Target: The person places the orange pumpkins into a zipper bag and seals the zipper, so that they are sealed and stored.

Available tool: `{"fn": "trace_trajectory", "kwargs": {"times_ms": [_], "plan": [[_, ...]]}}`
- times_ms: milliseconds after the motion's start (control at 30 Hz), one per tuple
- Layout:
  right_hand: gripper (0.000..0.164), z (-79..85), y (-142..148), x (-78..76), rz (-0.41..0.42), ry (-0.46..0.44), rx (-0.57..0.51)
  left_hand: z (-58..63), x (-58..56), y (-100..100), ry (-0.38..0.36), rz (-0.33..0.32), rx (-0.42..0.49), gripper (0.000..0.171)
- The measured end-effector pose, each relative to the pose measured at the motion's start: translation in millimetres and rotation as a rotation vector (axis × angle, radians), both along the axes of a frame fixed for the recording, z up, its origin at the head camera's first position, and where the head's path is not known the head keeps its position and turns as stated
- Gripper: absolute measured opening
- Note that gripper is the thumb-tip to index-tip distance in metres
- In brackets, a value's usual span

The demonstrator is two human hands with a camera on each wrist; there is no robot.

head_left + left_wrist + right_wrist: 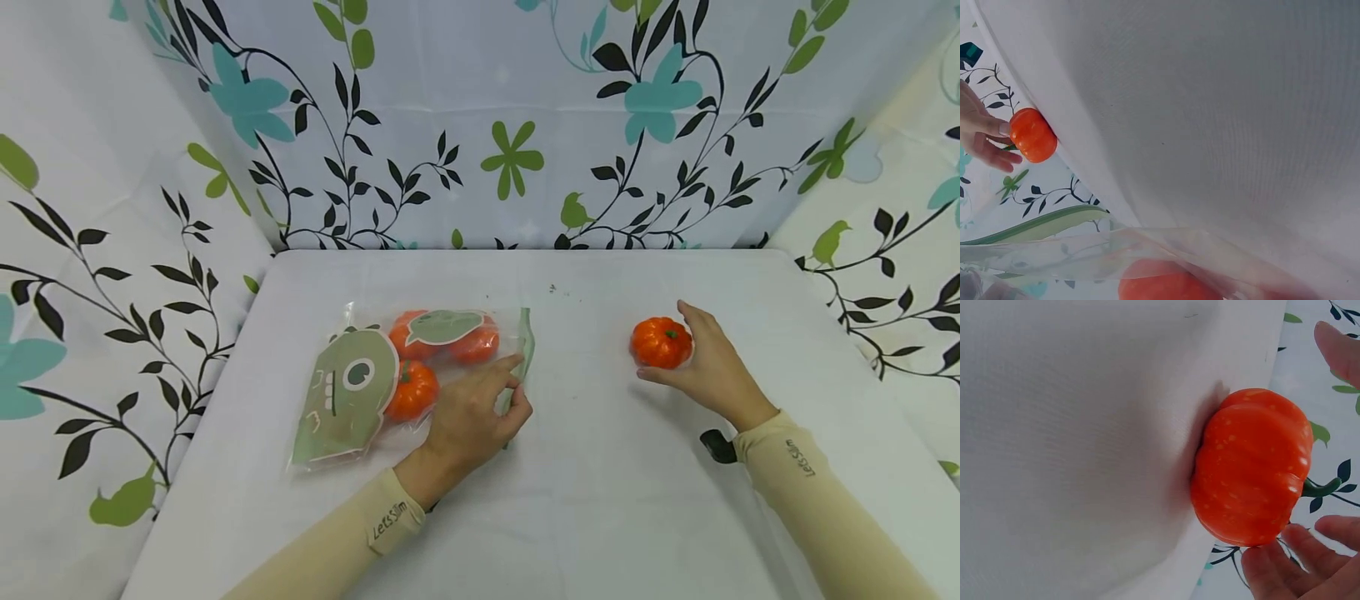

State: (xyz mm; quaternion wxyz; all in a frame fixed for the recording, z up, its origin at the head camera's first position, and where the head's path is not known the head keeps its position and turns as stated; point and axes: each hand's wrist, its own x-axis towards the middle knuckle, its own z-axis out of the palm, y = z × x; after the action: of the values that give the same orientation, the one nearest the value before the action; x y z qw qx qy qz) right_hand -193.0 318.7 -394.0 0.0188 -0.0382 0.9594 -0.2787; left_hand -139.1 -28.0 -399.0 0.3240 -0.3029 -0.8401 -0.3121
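Note:
A clear zip bag (345,400) with a green cartoon print lies at the left of the table, its green-edged opening facing right. Three orange toy pumpkins (412,392) show inside, partly behind the print. My left hand (468,417) is at the opening and holds the bag's edge between curved thumb and forefinger. To the right, another orange toy pumpkin (662,342) with a green stem sits on the table. Around its right side curves my right hand (716,379). In the right wrist view, fingertips (1260,562) reach the pumpkin's lower side, while the digit above stands apart from it.
A white cloth covers the table (585,500). Patterned curtains (465,125) with leaves and flowers hang behind and on both sides. A small black device (718,447) shows under the right wrist.

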Motion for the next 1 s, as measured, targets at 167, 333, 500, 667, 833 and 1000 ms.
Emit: {"fn": "trace_trajectory", "kwargs": {"times_ms": [167, 333, 500, 667, 833, 1000], "plan": [[0.124, -6.8, 6, 1.3, -0.055, -0.048, -0.011, -0.7, 0.7, 0, -0.002, -0.006, 0.000, 0.006], [0.121, -12.6, 9, 2.1, -0.092, -0.076, -0.040, -0.4, 0.9, 0, 0.008, -0.007, -0.004, 0.006], [0.114, -20.5, 14, 2.7, -0.127, -0.088, -0.084, -0.5, 2.0, -1, 0.006, -0.005, -0.007, 0.006], [0.108, -24.6, 16, 5.2, -0.148, -0.085, -0.127, -0.9, 2.6, -1, -0.010, -0.011, -0.007, 0.007], [0.103, -16.8, 2, 9.0, -0.091, -0.129, -0.191, -0.9, 3.1, -1, 0.000, -0.007, -0.002, 0.006], [0.089, -0.7, -28, 14.5, 0.018, -0.151, -0.256, -0.7, 3.3, -2, 0.010, 0.008, -0.002, 0.006]]}}
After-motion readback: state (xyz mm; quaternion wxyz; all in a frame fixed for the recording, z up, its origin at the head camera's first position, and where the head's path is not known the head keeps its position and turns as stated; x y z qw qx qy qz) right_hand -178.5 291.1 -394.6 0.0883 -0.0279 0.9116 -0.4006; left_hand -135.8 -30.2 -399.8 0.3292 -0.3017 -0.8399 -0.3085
